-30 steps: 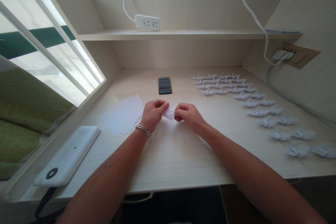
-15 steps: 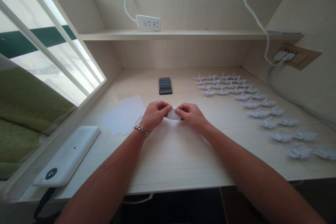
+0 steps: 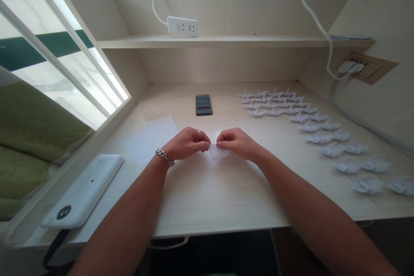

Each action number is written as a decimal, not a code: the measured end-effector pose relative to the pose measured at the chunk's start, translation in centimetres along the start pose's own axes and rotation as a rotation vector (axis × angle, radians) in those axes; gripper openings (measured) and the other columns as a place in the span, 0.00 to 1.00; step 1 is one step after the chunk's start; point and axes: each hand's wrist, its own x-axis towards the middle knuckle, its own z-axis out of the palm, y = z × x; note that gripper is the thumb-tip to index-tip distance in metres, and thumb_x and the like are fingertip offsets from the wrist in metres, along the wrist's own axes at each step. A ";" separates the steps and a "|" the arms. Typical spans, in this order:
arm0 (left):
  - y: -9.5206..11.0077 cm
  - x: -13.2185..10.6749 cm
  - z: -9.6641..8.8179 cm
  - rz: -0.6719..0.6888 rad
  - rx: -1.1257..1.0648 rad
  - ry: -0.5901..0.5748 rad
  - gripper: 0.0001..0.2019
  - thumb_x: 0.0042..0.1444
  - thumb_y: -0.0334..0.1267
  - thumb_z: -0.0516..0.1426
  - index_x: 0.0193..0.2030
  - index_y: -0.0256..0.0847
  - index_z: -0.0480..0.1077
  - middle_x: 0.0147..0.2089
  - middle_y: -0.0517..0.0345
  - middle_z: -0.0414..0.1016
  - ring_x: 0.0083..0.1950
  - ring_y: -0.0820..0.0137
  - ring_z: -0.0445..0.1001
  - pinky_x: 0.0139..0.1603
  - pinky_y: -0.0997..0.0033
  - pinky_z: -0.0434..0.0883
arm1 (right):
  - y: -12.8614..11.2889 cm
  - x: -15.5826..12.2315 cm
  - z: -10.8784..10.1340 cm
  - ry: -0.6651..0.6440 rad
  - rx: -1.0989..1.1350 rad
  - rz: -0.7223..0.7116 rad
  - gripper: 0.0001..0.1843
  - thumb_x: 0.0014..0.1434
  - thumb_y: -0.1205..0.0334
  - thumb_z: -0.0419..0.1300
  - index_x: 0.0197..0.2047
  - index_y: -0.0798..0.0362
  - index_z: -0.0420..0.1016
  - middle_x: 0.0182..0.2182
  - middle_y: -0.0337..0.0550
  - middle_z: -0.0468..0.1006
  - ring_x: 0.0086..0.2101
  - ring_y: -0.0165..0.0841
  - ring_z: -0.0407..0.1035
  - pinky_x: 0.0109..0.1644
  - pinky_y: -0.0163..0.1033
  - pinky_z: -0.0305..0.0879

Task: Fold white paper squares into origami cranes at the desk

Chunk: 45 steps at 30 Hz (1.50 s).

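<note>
My left hand point(image 3: 188, 143), with a ring and a chain bracelet point(image 3: 164, 157), pinches one side of a small folded piece of white paper point(image 3: 218, 153). My right hand point(image 3: 234, 143) pinches the other side, and the fingertips of both hands nearly meet above it. Most of the paper's upper part is hidden behind my fingers. To the left of my left hand, a loose stack of white paper sheets point(image 3: 150, 138) lies on the pale wood-grain desk point(image 3: 207, 198).
A blurred-out phone point(image 3: 203, 105) lies beyond my hands. Rows of several white origami cranes point(image 3: 274, 103) run along the desk's right side. A white power bank point(image 3: 84, 192) lies at the left edge. A power strip point(image 3: 182, 26) sits on the shelf above.
Both hands have come closer together and lower on the desk, and my left wrist has swung outward to the left. The folded paper now sits lower, beneath my fingertips.
</note>
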 end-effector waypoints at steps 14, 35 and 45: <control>0.0 1.4 3.4 -0.051 -0.464 0.234 0.14 0.45 0.45 0.66 0.31 0.34 0.74 0.28 0.54 0.77 0.31 0.70 0.75 0.34 0.71 0.71 | 0.1 0.6 1.0 0.425 0.333 0.024 0.13 0.48 0.53 0.65 0.30 0.55 0.76 0.26 0.40 0.76 0.28 0.31 0.69 0.33 0.37 0.65; 0.0 1.3 3.3 0.012 -0.558 0.429 0.12 0.43 0.40 0.68 0.30 0.33 0.75 0.27 0.56 0.77 0.28 0.73 0.74 0.32 0.73 0.71 | 0.6 0.6 0.8 0.309 0.281 -0.039 0.13 0.45 0.56 0.69 0.29 0.56 0.76 0.21 0.39 0.75 0.23 0.29 0.68 0.29 0.36 0.66; 0.0 1.1 3.1 0.049 -0.590 0.442 0.09 0.39 0.36 0.69 0.27 0.36 0.78 0.28 0.55 0.79 0.31 0.69 0.77 0.37 0.68 0.74 | -0.2 0.2 0.8 0.307 0.394 -0.012 0.10 0.40 0.61 0.71 0.28 0.56 0.79 0.19 0.38 0.76 0.22 0.29 0.69 0.28 0.37 0.67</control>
